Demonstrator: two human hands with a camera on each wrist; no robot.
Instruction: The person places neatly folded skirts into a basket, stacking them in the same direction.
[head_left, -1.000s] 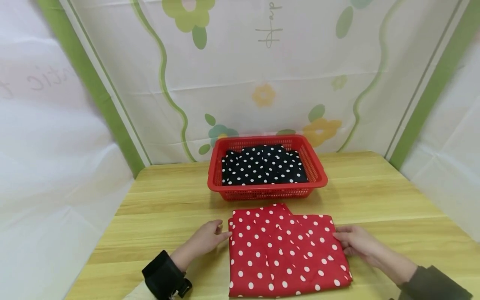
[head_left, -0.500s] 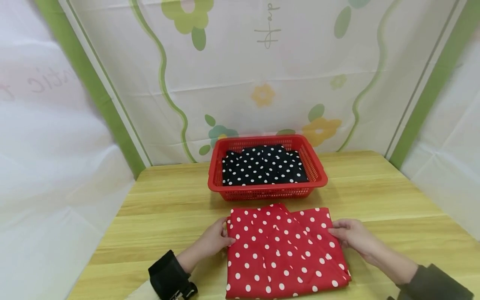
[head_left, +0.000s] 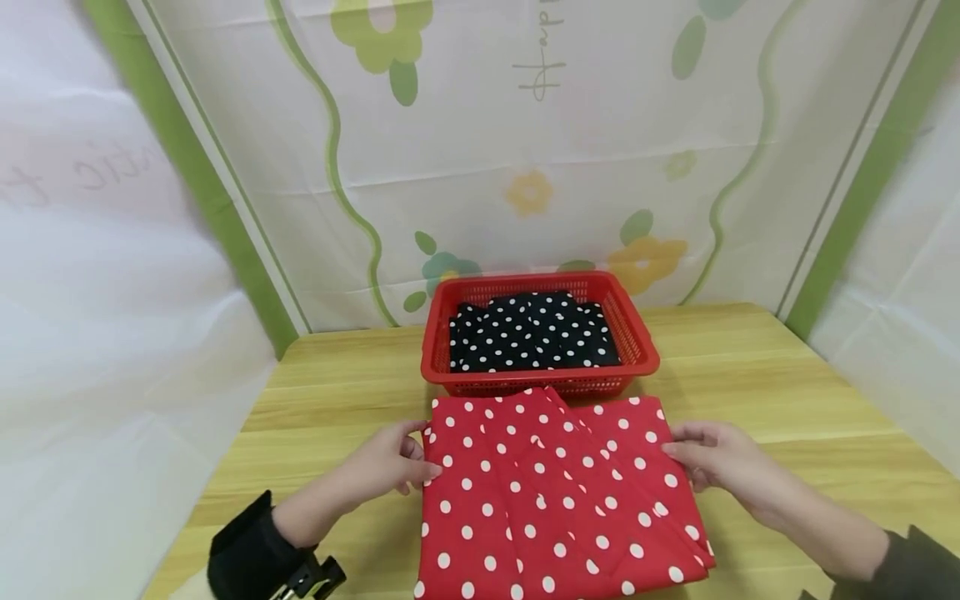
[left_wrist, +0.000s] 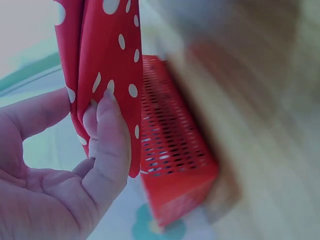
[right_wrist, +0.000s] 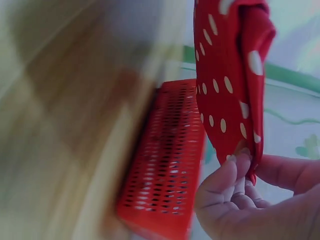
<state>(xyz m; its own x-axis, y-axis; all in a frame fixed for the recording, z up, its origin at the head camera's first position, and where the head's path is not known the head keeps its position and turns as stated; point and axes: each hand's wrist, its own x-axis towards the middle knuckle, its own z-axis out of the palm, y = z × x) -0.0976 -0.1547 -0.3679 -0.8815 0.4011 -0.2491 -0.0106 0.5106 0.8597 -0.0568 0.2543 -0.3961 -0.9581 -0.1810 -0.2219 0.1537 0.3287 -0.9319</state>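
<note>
Folded red polka-dot cloth point(head_left: 555, 492) raised off the bench point(head_left: 787, 392) at its far end, near end trailing toward the bench's near edge, far edge hanging just in front of the red basket point(head_left: 637, 337). Left hand point(head_left: 386, 458) pinching the cloth's left far corner, thumb on one face and fingers point(left_wrist: 107, 135) curled on the other, as seen from the left wrist view. Right hand point(head_left: 712, 458) pinching the right far corner likewise, fingertips point(right_wrist: 232, 170) closed on the doubled layers. Both grips closed on the cloth, none slack.

Basket sitting toward the bench's far edge, at its middle, already holding a folded black polka-dot cloth point(head_left: 532, 333) lying flat inside.

Judged step: lifting and carrying the folded red piece, mid-lift rather than mid-fold, with the stack of layers kept together between the two pinches. Likely destination the basket, on top of the black piece, though not certain from these views.

Next move calls for: raising the whole bundle clear of the basket's near rim, keeping both corners level so the folds do not slide open, bringing the trailing near end along without dragging, then lowering it flat before easing either pinch.
</note>
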